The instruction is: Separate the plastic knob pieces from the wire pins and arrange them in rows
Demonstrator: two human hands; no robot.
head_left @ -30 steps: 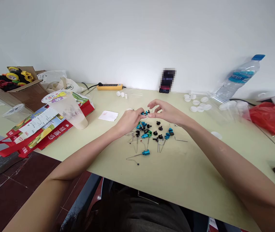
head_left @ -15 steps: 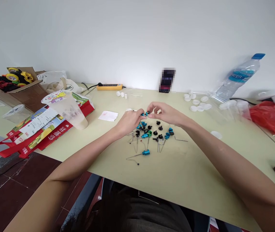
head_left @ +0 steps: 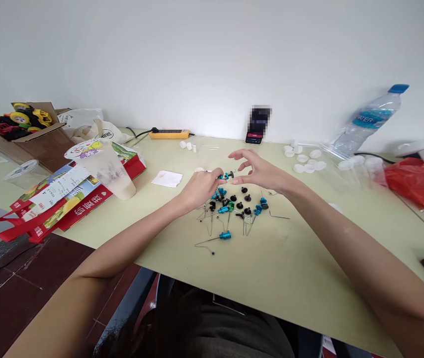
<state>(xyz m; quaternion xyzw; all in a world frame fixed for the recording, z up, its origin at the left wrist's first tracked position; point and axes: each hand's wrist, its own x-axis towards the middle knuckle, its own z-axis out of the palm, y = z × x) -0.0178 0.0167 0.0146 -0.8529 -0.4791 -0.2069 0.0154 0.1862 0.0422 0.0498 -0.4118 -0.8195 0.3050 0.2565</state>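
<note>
the right hand is spreading open now beside the blue part, the left hand is still pinching it; bare table is stretching to the near edge.

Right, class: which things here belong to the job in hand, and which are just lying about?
Likely in the job:
blue-and-black piece in the left hand
loose blue pieces
loose black pieces
bent metal rods

Seemingly just lying about:
drink cup
water bottle
power strip
phone
cardboard box
red plastic bag
</note>
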